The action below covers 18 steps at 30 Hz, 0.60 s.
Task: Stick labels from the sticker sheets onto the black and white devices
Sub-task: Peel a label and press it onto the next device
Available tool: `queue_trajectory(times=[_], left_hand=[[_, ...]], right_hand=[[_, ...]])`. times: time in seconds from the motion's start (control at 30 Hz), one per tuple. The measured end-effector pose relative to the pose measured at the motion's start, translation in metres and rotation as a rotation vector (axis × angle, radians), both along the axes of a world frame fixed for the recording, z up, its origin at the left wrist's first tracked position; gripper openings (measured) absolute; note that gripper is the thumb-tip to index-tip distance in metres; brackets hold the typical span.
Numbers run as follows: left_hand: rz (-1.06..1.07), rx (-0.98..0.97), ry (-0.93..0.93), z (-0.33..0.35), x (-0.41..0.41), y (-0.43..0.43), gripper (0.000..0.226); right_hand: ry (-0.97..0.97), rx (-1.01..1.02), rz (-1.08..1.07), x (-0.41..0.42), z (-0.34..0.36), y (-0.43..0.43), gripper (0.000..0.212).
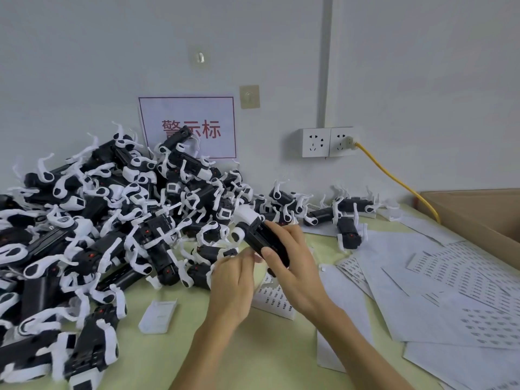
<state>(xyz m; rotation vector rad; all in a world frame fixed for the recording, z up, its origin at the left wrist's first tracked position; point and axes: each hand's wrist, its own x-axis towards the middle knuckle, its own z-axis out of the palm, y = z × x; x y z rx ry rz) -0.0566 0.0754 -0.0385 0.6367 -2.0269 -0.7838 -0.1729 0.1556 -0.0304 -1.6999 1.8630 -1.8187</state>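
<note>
My right hand grips a black and white device above the table, its white end pointing up and left. My left hand is at the device's lower side, fingertips pinched together against it; whether a label sits between them is hidden. A small sticker sheet lies on the table right under my hands. More sticker sheets are spread out to the right. A big heap of black and white devices fills the left side.
A few devices lie apart near the wall on the right. A cardboard box stands at the far right edge. A yellow cable runs from the wall socket. A small white plastic piece lies on the green tabletop.
</note>
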Motion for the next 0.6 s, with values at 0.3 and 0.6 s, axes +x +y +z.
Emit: queue_trajectory(times=[0.3,0.6], left_hand=[[0.198,-0.215,0.046,-0.002,0.002,-0.002,0.034],[-0.227,0.535,0.264,0.015,0.001,0.01,0.02]], right_hand=[[-0.072,-0.053,-0.074,0.0,-0.001,0.001,0.055],[-0.277,0.06,0.178,0.0,-0.002,0.002,0.037]])
